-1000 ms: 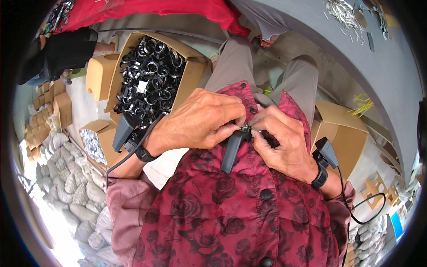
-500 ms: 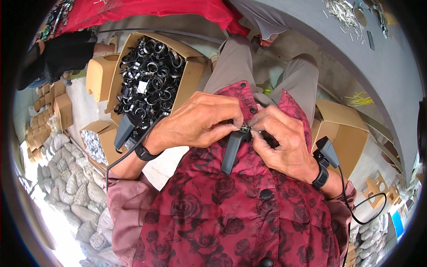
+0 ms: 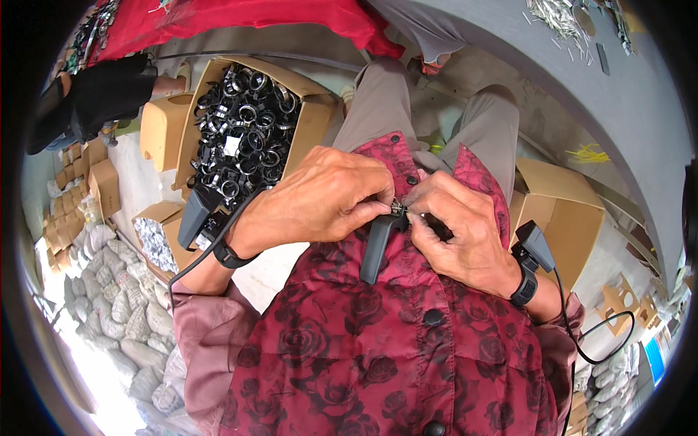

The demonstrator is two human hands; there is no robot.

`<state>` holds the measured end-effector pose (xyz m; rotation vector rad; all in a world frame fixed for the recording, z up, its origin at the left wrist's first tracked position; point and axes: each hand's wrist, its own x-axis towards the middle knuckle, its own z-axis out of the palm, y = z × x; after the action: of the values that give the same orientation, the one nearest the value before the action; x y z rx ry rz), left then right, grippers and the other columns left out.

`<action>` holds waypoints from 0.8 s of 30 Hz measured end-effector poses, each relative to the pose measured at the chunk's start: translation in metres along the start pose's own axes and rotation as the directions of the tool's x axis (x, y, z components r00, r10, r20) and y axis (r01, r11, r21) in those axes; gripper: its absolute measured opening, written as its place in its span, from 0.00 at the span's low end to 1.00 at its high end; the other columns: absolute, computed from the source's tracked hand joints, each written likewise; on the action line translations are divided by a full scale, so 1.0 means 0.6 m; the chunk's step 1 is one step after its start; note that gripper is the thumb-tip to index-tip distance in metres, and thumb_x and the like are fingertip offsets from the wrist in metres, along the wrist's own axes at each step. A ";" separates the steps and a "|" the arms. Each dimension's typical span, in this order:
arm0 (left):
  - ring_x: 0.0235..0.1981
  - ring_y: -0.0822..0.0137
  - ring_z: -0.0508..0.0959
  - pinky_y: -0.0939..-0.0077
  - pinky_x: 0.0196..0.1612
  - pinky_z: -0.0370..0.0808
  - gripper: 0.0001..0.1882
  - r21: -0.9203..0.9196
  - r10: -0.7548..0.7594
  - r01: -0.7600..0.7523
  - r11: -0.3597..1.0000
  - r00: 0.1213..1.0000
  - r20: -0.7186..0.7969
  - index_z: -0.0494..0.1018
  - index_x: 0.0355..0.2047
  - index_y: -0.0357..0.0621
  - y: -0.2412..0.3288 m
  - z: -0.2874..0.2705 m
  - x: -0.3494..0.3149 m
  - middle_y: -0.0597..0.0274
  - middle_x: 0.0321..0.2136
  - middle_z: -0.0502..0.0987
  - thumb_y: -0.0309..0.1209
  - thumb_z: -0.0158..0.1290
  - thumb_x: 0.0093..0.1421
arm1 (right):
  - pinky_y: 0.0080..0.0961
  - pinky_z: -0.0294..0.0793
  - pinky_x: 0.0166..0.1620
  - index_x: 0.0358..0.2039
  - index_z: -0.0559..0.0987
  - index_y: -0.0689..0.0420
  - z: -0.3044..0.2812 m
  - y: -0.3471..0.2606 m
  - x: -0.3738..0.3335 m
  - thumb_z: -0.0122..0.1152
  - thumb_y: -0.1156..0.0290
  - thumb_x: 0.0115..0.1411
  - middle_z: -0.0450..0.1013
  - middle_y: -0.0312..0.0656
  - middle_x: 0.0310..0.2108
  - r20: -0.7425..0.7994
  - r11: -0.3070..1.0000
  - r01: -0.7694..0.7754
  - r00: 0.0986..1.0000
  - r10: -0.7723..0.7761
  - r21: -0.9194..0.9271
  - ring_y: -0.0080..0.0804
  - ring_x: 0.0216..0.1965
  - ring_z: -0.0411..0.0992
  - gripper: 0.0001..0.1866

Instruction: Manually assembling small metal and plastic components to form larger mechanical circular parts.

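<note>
A dark grey plastic handle (image 3: 376, 251) hangs over my lap, its small metal parts (image 3: 398, 208) at the upper end. My left hand (image 3: 320, 196) pinches that metal end from the left between thumb and forefinger. From the right, my right hand (image 3: 462, 232) has its thumb and fingertips closed at the same end. The fingertips hide much of the metal parts, so their exact shape cannot be made out. The handle's lower end points down toward the red rose-patterned garment (image 3: 349, 327).
An open carton (image 3: 311, 134) full of black and silver ring-shaped parts (image 3: 247, 116) stands at left, another carton (image 3: 560, 192) at right. A grey table (image 3: 625, 109) with loose metal pins (image 3: 558, 20) curves along the right. Sacks (image 3: 123, 309) lie at left; a person (image 3: 102, 94) stands beyond.
Both hands keep their pinch at the handle's metal end. The left wrist has shifted slightly, and the handle has moved a touch to the left.
</note>
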<state>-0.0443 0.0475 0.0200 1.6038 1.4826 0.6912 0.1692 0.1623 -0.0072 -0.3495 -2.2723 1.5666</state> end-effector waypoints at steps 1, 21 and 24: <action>0.30 0.51 0.81 0.63 0.32 0.77 0.08 0.020 0.005 -0.005 1.000 1.000 0.009 0.77 0.32 0.38 0.001 -0.001 0.001 0.55 0.29 0.80 0.24 0.65 0.55 | 0.37 0.74 0.31 0.30 0.75 0.64 -0.001 -0.001 0.000 0.66 0.86 0.49 0.71 0.45 0.31 0.003 1.000 -0.004 1.000 0.004 -0.002 0.45 0.29 0.74 0.10; 0.31 0.56 0.81 0.67 0.34 0.78 0.09 -0.119 0.089 -0.084 0.989 0.996 0.031 0.74 0.32 0.38 -0.031 0.006 -0.004 0.58 0.30 0.79 0.19 0.64 0.54 | 0.38 0.74 0.32 0.31 0.75 0.63 0.002 -0.005 -0.001 0.66 0.86 0.49 0.70 0.45 0.31 0.009 0.999 0.004 1.000 -0.004 -0.037 0.45 0.30 0.73 0.11; 0.32 0.57 0.81 0.67 0.35 0.79 0.09 -0.120 0.120 -0.116 0.986 0.993 0.023 0.74 0.32 0.38 -0.032 0.008 -0.004 0.58 0.30 0.80 0.19 0.64 0.54 | 0.38 0.74 0.32 0.31 0.74 0.64 0.004 -0.008 -0.002 0.66 0.86 0.48 0.69 0.46 0.31 0.012 0.997 0.022 1.000 -0.021 -0.069 0.46 0.29 0.73 0.11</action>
<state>-0.0510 0.0438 0.0014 1.6134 1.3085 0.8026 0.1694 0.1580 -0.0037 -0.3339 -2.3354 1.4865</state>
